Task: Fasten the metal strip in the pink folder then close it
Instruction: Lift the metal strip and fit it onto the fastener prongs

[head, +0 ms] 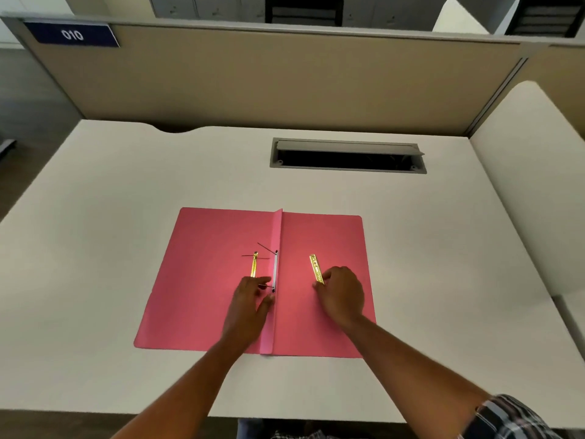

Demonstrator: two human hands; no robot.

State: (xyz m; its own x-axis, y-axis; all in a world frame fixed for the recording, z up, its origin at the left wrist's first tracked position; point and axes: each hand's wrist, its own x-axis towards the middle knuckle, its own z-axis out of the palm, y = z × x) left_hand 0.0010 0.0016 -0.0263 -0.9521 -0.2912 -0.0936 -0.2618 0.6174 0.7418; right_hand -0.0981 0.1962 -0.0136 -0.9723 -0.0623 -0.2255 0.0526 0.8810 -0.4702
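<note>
White desk surface [126, 191] inside a beige-partitioned cubicle, grey cable hatch [348, 156] at the far side. Open pink card folder [205, 280] lying flat near the front edge, raised spine fold [274, 312] running down the middle. Grey fastener base [275, 270] along the spine, thin dark prongs [266, 248] sticking out sideways over the left leaf. Gold perforated metal strip [316, 268] on the right leaf, just beside the spine but apart from it; second gold piece [254, 264] on the left leaf. Left hand [250, 305] flat and fairly wide, pressing the left leaf, fingertips touching the near end of the fastener. Right hand [343, 294] narrowed, fingertips pinching the near end of the strip; not lifted so far as can be judged.

Likely hazards: strip slipping from a thin end-pinch; holes missing the splayed prongs; prongs bending further under a skewed push; folder sliding if the left hand eases off; cover refusing to shut flat over unfolded prongs.
</note>
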